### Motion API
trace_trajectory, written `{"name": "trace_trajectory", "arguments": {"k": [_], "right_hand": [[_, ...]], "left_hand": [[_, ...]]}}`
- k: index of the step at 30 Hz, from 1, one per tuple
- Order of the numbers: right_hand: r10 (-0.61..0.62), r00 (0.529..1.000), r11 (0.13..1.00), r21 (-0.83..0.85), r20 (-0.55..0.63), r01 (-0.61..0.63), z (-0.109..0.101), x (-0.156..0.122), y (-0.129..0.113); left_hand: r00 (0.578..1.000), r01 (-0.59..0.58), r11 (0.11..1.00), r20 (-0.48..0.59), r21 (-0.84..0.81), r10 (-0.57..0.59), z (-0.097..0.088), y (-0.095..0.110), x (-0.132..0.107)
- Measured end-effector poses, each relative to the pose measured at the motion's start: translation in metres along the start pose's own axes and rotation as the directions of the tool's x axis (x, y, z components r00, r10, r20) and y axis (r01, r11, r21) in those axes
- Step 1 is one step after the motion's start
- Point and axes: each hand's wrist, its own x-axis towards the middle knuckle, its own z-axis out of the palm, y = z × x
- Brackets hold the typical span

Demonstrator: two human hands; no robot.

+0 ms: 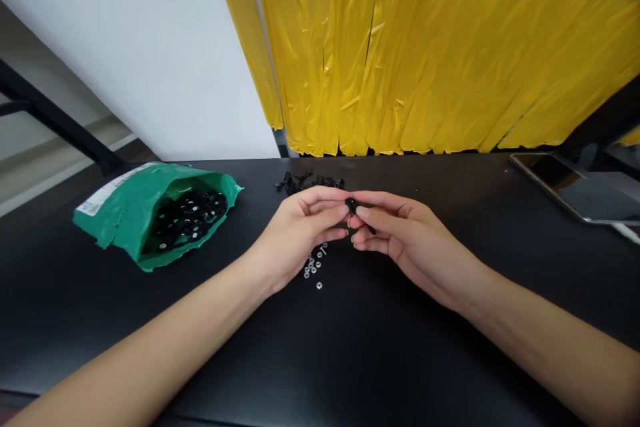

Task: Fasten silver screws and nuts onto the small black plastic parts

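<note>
Over the middle of the black table, my left hand [305,219] and my right hand [395,221] meet fingertip to fingertip. Between their thumbs and forefingers is a small black part [351,203]; both hands pinch it, and a thin dark end shows below my right thumb. Fingertips hide most of its shape. On the table just below my left hand lie several small silver washers [313,266], with a small screw [324,249] beside them. Behind my fingers lies a loose pile of small black parts [327,181].
To the left, a torn-open green bag [125,197] holds many black pieces with silver spots. A phone-like device [575,190] with a white cable [627,233] lies at the right. Yellow plastic sheeting [425,47] and a white panel [175,47] stand behind the black table [320,360].
</note>
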Motion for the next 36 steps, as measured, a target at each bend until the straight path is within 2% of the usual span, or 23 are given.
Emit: {"name": "trace_trajectory", "arguments": {"k": [3,5,8,10,12,15,18,19,21,24,27,30,36], "right_hand": [[0.022,0.999,0.999,0.041,0.027,-0.024,-0.001,0.000,-0.001],[-0.011,1.000,1.000,0.006,0.014,0.011,-0.001,0.001,0.000],[-0.122,0.992,0.982,-0.150,-0.028,0.116,0.000,0.002,0.003],[-0.231,0.972,0.925,-0.319,-0.039,0.207,0.000,0.002,0.005],[-0.355,0.935,0.804,-0.508,0.005,0.308,0.000,0.001,0.008],[-0.527,0.835,0.490,-0.746,0.160,0.452,-0.002,0.000,0.010],[-0.649,0.698,0.148,-0.849,0.304,0.508,-0.005,0.000,0.009],[-0.673,0.658,0.067,-0.859,0.337,0.508,-0.006,0.001,0.009],[-0.703,0.604,-0.034,-0.866,0.375,0.498,-0.008,0.002,0.008],[-0.724,0.573,-0.095,-0.878,0.385,0.470,-0.010,0.002,0.008],[-0.721,0.583,-0.120,-0.895,0.376,0.429,-0.011,0.001,0.009],[-0.710,0.593,-0.133,-0.900,0.379,0.416,-0.011,0.001,0.009],[-0.728,0.555,-0.141,-0.880,0.402,0.454,-0.009,-0.001,0.008]], "left_hand": [[0.997,-0.080,0.995,0.000,0.060,0.080,0.002,-0.002,0.000],[0.993,-0.115,0.990,-0.004,0.077,0.116,0.003,-0.003,0.000],[0.989,-0.143,0.988,-0.017,0.066,0.144,0.005,-0.006,0.000],[0.986,-0.156,0.986,-0.041,0.052,0.159,0.007,-0.008,0.001],[0.980,-0.173,0.983,-0.085,0.058,0.178,0.009,-0.010,0.001],[0.976,-0.165,0.982,-0.124,0.096,0.177,0.010,-0.010,0.000],[0.978,-0.135,0.983,-0.142,0.127,0.153,0.011,-0.009,-0.002],[0.978,-0.129,0.982,-0.147,0.137,0.149,0.011,-0.009,-0.003],[0.978,-0.118,0.981,-0.153,0.153,0.141,0.012,-0.008,-0.004],[0.979,-0.098,0.982,-0.160,0.159,0.123,0.013,-0.007,-0.005],[0.978,-0.090,0.981,-0.172,0.174,0.120,0.014,-0.006,-0.005],[0.980,-0.081,0.983,-0.168,0.167,0.109,0.014,-0.006,-0.004],[0.981,-0.104,0.984,-0.150,0.143,0.125,0.017,-0.006,-0.004]]}}
